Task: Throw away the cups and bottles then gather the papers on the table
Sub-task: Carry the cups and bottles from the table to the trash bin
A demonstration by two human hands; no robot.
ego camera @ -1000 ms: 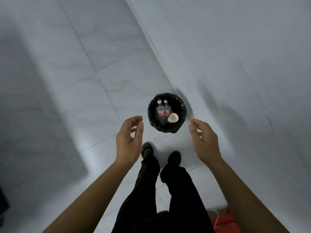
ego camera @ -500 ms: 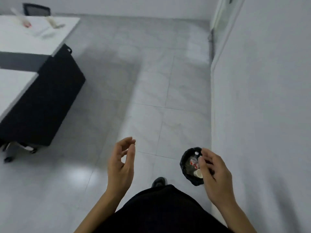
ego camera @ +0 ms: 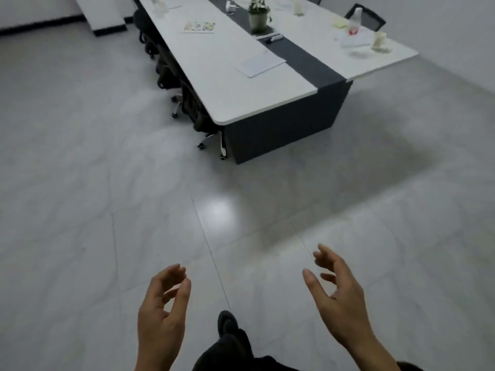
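My left hand (ego camera: 162, 309) and my right hand (ego camera: 338, 298) hang low over the floor, fingers loosely curled, both holding nothing. Far ahead stands the long white table (ego camera: 233, 84) with a dark strip down its middle. On its right end sit a clear bottle with a red label (ego camera: 355, 21), a pale cup (ego camera: 379, 41) and crumpled papers (ego camera: 353, 40). A white sheet (ego camera: 261, 62) lies near the table's near end, and a colourful leaflet (ego camera: 199, 27) lies further back. Another cup (ego camera: 297, 8) stands at the far right side. The bin is out of view.
A potted plant (ego camera: 258, 16) stands on the dark strip, with pens (ego camera: 274, 38) beside it. Black office chairs (ego camera: 192, 103) are tucked along the table's left side, and one chair (ego camera: 365, 18) is behind its right end. Grey tiled floor (ego camera: 107, 183) lies between me and the table.
The view has swung away from the black bin with bottles and a cup by the wall, round to the table. Both hands stay empty in front of me.
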